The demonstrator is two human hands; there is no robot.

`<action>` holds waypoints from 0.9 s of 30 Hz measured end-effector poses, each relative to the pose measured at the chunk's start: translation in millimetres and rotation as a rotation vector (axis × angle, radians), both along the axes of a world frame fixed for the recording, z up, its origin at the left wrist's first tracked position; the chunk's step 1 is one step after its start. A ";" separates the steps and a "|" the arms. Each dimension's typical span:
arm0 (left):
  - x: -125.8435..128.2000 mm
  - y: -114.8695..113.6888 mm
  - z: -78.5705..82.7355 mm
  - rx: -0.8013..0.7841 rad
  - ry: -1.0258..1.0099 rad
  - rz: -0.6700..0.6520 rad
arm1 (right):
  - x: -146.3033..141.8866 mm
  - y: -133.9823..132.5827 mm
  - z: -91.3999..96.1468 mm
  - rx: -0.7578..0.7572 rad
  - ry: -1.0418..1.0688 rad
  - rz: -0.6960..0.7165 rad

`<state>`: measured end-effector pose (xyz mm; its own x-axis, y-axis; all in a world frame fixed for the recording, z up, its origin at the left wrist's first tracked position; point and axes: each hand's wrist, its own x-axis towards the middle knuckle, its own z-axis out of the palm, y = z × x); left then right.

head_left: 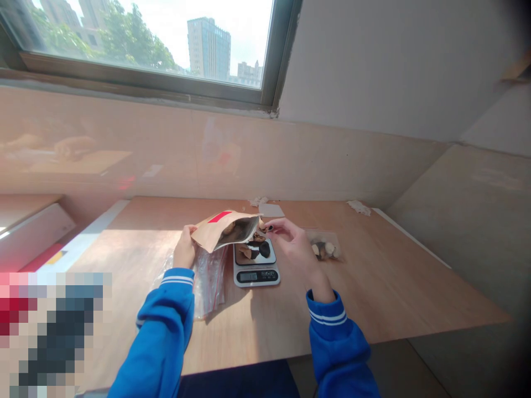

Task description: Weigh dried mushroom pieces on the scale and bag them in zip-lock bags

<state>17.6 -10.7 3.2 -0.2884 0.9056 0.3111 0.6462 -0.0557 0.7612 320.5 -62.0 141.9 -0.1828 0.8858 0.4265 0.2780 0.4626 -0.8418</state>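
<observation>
My left hand (185, 247) grips the left end of a brown paper bag (206, 233) with a red label. The bag lies tilted, its silvery mouth facing right, with brownish pieces inside. By that mouth, my right hand (292, 239) pinches a small dark, dried-looking piece (269, 228); its exact kind is unclear. Below both hands sits a small white kitchen scale (257, 278), with several brown and black dried-looking pieces (260, 250) on its plate. The digits on its display are too small to read surely.
Clear zip bags (209, 284) lie left of the scale. To the right is a clear bag (326, 246) of pale and dark pieces. A white card (271, 210) and crumpled tissue (359, 208) lie along the back of the wooden table (394, 287), near the wall.
</observation>
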 end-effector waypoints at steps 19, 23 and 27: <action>-0.9 -0.1 -0.8 0.005 0.021 0.009 | 7.9 11.4 -53.4 -0.122 -0.690 0.056; -1.6 0.9 -2.7 -0.012 0.028 0.013 | 9.8 11.0 -53.4 -0.087 -0.659 0.051; -2.8 2.0 -5.3 -0.011 0.042 0.018 | 13.7 7.9 -46.7 -0.044 -0.601 0.023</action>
<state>14.8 -8.7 -2.1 -0.2913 0.9041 0.3128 0.6780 -0.0356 0.7342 334.2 -54.1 95.2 -0.3996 0.8932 0.2061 0.7013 0.4426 -0.5588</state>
